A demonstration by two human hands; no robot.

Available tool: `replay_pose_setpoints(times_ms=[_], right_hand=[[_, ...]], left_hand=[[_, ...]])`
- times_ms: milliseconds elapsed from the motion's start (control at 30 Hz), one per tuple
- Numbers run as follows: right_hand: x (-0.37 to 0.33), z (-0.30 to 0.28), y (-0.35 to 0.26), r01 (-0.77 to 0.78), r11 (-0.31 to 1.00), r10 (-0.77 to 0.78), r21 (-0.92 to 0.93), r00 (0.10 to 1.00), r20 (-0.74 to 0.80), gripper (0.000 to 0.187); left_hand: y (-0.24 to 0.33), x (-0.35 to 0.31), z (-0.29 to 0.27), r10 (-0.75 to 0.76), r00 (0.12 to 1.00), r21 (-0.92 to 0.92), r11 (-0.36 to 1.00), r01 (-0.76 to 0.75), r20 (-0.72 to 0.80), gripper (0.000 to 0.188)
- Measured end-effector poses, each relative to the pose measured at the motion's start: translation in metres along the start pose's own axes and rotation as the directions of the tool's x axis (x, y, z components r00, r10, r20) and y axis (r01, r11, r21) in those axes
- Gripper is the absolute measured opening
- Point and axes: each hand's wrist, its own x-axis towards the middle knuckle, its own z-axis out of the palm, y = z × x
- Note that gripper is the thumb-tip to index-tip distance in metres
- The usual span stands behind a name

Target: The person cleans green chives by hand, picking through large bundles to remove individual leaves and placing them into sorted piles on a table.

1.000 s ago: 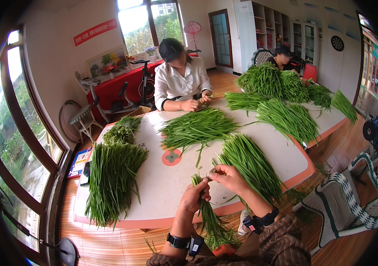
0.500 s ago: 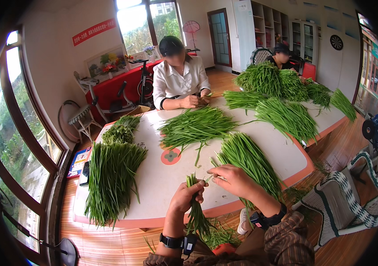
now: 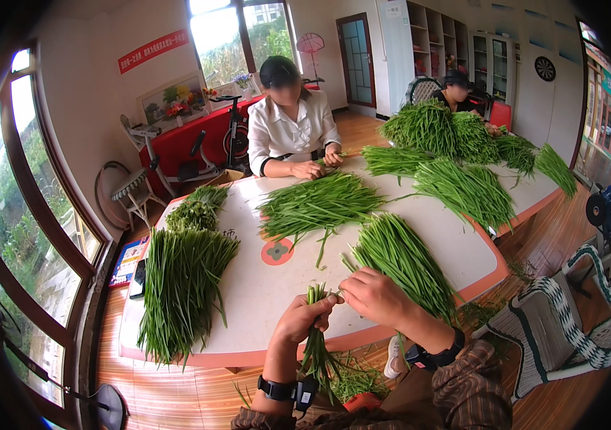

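My left hand (image 3: pixel 297 319) is closed round a small bunch of green chives (image 3: pixel 317 352), the pale cut ends up and the leaves hanging below the table edge. My right hand (image 3: pixel 377 295) is pinched at the left thumb tip, beside the stem ends; what its fingertips hold is too small to make out. Just beyond my right hand lies a thick pile of chives (image 3: pixel 404 261), pale ends facing away from me. Another large pile (image 3: pixel 182 294) covers the table's left end, and a looser heap (image 3: pixel 323 204) spreads in the middle.
The white table (image 3: pixel 262 315) has a pink edge. Across it a person in a white shirt (image 3: pixel 294 129) handles stems; another person (image 3: pixel 456 93) sits behind tall chive heaps (image 3: pixel 438 132). A woven chair (image 3: pixel 556 322) stands at right. Leaf scraps (image 3: pixel 355 380) lie below my hands.
My right hand has moved in to the left thumb, and its spread fingers have closed into a pinch. My left hand keeps its bunch. Across the table, the other person's hands have drawn apart.
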Motion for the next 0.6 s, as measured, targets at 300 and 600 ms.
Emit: replay_pose_setpoints(times_ms=[300,600], right_hand=[[-0.01,0.012,0.017,-0.382,0.35,0.639,0.855,0.765,0.081,0.013],[-0.04,-0.009,0.015,-0.572,0.616,0.154,0.542,0.763,0.628,0.02]], left_hand=[[0.0,-0.004,0.01,0.028,0.999,-0.066,0.997,-0.03,-0.026,0.02],[0.002,-0.014,0.002,0.053,0.997,-0.211,0.975,-0.065,-0.064,0.024]])
